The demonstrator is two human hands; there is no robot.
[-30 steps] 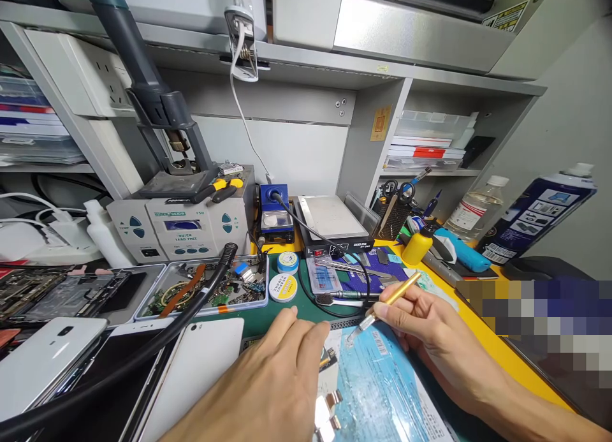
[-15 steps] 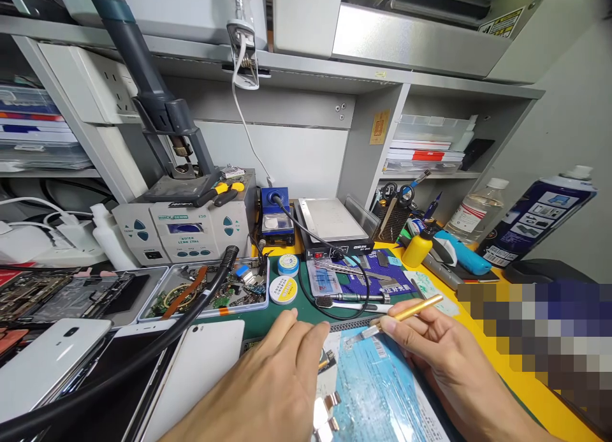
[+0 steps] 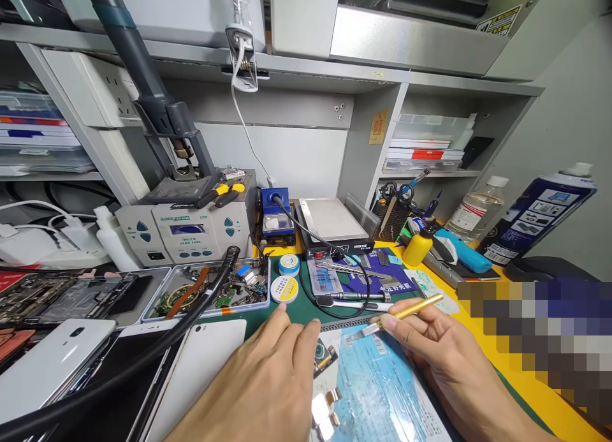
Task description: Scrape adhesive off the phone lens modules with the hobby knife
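Observation:
My right hand (image 3: 437,353) pinches a gold-handled scraper knife (image 3: 406,314), its blade low over the top edge of a blue-white sheet (image 3: 382,391) lying on the green mat. My left hand (image 3: 268,384) rests palm down, fingers stretched flat, at the sheet's left edge. Just right of its fingertips lies a small phone circuit board (image 3: 324,356), with small metal shield pieces (image 3: 325,413) below it.
A parts tray (image 3: 210,292) with several boards, solder tins (image 3: 284,287), a hot-air station (image 3: 184,228), a black hose (image 3: 143,359), white phone shells (image 3: 52,365), a heating plate (image 3: 335,222), a yellow bottle (image 3: 417,247) and a spray can (image 3: 535,215) crowd the bench.
The knife has tilted flatter and its blade has lifted slightly off the sheet. My left hand has slid a little left, uncovering more of the small circuit board.

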